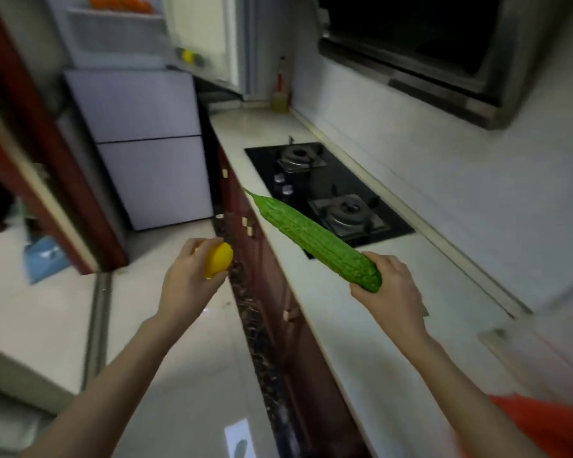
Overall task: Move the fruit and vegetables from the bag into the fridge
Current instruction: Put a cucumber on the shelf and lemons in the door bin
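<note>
- The left hand (187, 276) is curling its fingers around a small yellow fruit (217, 260), probably a lemon, and is carrying it out in front over the floor (179, 358).
- The right hand (389, 285) is gripping the thick end of a long bumpy green gourd (311, 238); the pointed tip is aiming forward and up, above the edge of the counter (361, 342). Holding it by the heavy end seems the easiest way to keep such a long thing level and steer it.
- Both items are in the air, well apart from each other, so each hand is free to set its load down separately.
- The fridge (146, 143) is standing ahead on the left with its upper door (205, 38) swung open, apparently left that way to take the load; orange produce is showing blurred on a shelf (113, 28) inside, and something yellow is sitting in the door rack.
- The stove (325, 190) is lying on the counter, beside the gourd's path.
- An orange shape (543, 421) at the lower right may be the bag, though I cannot tell.
- My judgement: this is the carrying step, with both items between bag and fridge, and neither is stored yet.
- The risk I see is the gourd's long tip knocking the open door on the way in.
</note>
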Action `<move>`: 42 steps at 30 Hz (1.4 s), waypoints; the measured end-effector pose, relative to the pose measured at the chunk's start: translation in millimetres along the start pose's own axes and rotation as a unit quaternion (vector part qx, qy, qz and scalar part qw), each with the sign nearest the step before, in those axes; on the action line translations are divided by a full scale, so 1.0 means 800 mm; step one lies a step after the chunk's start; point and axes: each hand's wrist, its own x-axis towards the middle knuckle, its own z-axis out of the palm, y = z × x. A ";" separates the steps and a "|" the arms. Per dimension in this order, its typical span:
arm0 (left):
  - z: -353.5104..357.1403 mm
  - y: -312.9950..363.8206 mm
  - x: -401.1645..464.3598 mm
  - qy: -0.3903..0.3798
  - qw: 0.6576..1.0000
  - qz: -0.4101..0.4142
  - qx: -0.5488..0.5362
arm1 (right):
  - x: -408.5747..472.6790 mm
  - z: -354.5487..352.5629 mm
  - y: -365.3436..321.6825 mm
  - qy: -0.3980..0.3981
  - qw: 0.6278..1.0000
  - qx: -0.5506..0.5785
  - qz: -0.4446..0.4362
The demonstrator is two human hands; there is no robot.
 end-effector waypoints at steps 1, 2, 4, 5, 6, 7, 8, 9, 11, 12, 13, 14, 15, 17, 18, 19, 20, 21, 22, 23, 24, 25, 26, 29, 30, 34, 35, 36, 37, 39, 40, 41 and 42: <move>-0.017 -0.020 0.010 0.012 1.000 -0.009 0.004 | 0.017 0.020 -0.023 -0.007 1.000 0.007 -0.014; -0.033 -0.038 0.021 0.022 1.000 -0.016 0.008 | 0.034 0.038 -0.045 -0.014 0.999 0.014 -0.027; -0.062 -0.070 0.045 0.042 0.999 -0.024 0.019 | 0.068 0.071 -0.087 -0.024 0.998 0.028 -0.052; -0.074 -0.084 0.058 0.053 0.998 -0.028 0.023 | 0.085 0.085 -0.107 -0.028 0.997 0.034 -0.067; -0.085 -0.097 0.071 0.064 0.997 -0.033 0.025 | 0.101 0.098 -0.125 -0.032 0.996 0.039 -0.080; -0.096 -0.110 0.085 0.075 0.996 -0.034 0.025 | 0.118 0.112 -0.142 -0.034 0.994 0.044 -0.091; -0.104 -0.121 0.100 0.086 0.996 -0.032 0.025 | 0.134 0.125 -0.158 -0.035 0.993 0.050 -0.103; -0.111 -0.132 0.115 0.095 0.995 -0.029 0.023 | 0.150 0.137 -0.173 -0.036 0.991 0.055 -0.114; -0.121 -0.155 0.144 0.111 0.993 -0.031 0.018 | 0.182 0.162 -0.197 -0.047 0.988 0.057 -0.135; -0.124 -0.166 0.159 0.117 0.992 -0.034 0.018 | 0.199 0.175 -0.207 -0.054 0.986 0.057 -0.144; -0.126 -0.177 0.176 0.122 0.992 -0.039 0.017 | 0.218 0.188 -0.215 -0.060 0.985 0.059 -0.152; -0.127 -0.188 0.194 0.127 0.991 -0.043 0.017 | 0.238 0.202 -0.223 -0.062 0.983 0.062 -0.160; -0.128 -0.200 0.214 0.131 0.990 -0.046 0.018 | 0.259 0.217 -0.231 -0.064 0.982 0.065 -0.167; -0.130 -0.226 0.261 0.138 0.989 -0.053 0.027 | 0.305 0.249 -0.247 -0.063 0.979 0.076 -0.177; -0.131 -0.239 0.286 0.142 0.988 -0.056 0.034 | 0.330 0.267 -0.254 -0.061 0.978 0.082 -0.181; -0.132 -0.251 0.312 0.147 0.987 -0.057 0.042 | 0.355 0.284 -0.262 -0.059 0.977 0.087 -0.185; -0.133 -0.263 0.338 0.150 0.986 -0.059 0.050 | 0.381 0.300 -0.270 -0.056 0.976 0.091 -0.188; -0.135 -0.274 0.364 0.153 0.985 -0.063 0.057 | 0.409 0.316 -0.278 -0.053 0.976 0.094 -0.192; -0.138 -0.286 0.390 0.152 0.984 -0.068 0.062 | 0.437 0.330 -0.287 -0.050 0.975 0.096 -0.194; -0.141 -0.297 0.414 0.147 0.984 -0.073 0.067 | 0.465 0.344 -0.296 -0.049 0.975 0.098 -0.192; -0.144 -0.307 0.439 0.142 0.984 -0.074 0.072 | 0.492 0.357 -0.305 -0.048 0.975 0.101 -0.192; -0.147 -0.318 0.462 0.140 0.985 -0.071 0.077 | 0.519 0.369 -0.316 -0.048 0.974 0.102 -0.196; -0.151 -0.329 0.484 0.143 0.984 -0.069 0.082 | 0.545 0.381 -0.327 -0.048 0.973 0.101 -0.203; -0.163 -0.360 0.543 0.161 0.979 -0.077 0.097 | 0.619 0.413 -0.364 -0.048 0.969 0.102 -0.219; -0.167 -0.371 0.560 0.166 0.978 -0.082 0.099 | 0.641 0.425 -0.377 -0.051 0.968 0.103 -0.223; -0.179 -0.423 0.637 0.185 0.975 -0.086 0.091 | 0.728 0.478 -0.432 -0.052 0.962 0.102 -0.248; -0.182 -0.437 0.659 0.189 0.974 -0.083 0.091 | 0.750 0.492 -0.446 -0.048 0.961 0.102 -0.253; -0.186 -0.452 0.681 0.193 0.974 -0.080 0.093 | 0.772 0.506 -0.461 -0.042 0.960 0.102 -0.257; -0.191 -0.467 0.704 0.197 0.973 -0.077 0.094 | 0.795 0.520 -0.477 -0.036 0.959 0.102 -0.260; -0.204 -0.498 0.748 0.210 0.971 -0.074 0.088 | 0.840 0.546 -0.510 -0.024 0.959 0.098 -0.264; -0.210 -0.514 0.770 0.219 0.969 -0.073 0.085 | 0.864 0.558 -0.528 -0.018 0.959 0.096 -0.267; -0.217 -0.530 0.791 0.227 0.968 -0.071 0.083 | 0.889 0.569 -0.546 -0.013 0.959 0.093 -0.268; -0.225 -0.544 0.813 0.231 0.967 -0.068 0.081 | 0.914 0.579 -0.565 -0.007 0.959 0.088 -0.268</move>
